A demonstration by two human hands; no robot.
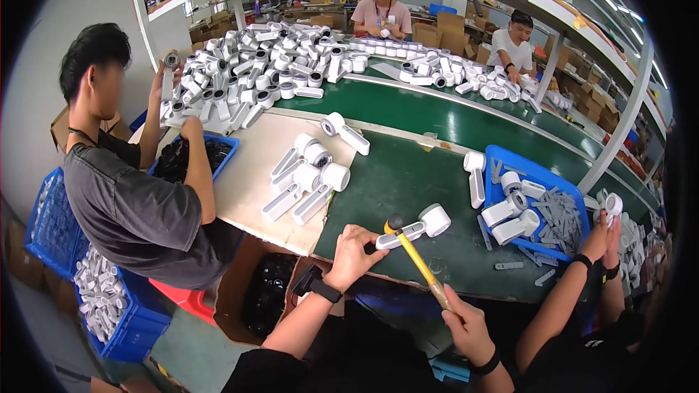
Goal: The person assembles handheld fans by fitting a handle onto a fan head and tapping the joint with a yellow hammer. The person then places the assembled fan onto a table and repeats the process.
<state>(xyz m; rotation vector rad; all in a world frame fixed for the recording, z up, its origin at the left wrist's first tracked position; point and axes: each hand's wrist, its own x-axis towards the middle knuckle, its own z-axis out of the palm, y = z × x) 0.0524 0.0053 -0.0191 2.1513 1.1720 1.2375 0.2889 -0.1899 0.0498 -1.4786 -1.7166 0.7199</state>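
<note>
My left hand (353,258) pinches the handle end of a white handheld fan (437,220), which has a round head and a grey strip along its handle. The fan lies on the green bench top with its head pointing right. In my right hand (470,327) is the wooden lower end of a small hammer (424,263) with a yellow shaft. Its dark round head is over the fan's handle, near my left fingertips; whether it touches cannot be made out.
Several similar fans (313,193) lie on a pale board. On the right, a blue tray (495,153) holds fans and grey strips. A large fan pile (255,65) covers the far left. One co-worker sits left by a tray of black parts (222,147); another's hands (608,236) work at right.
</note>
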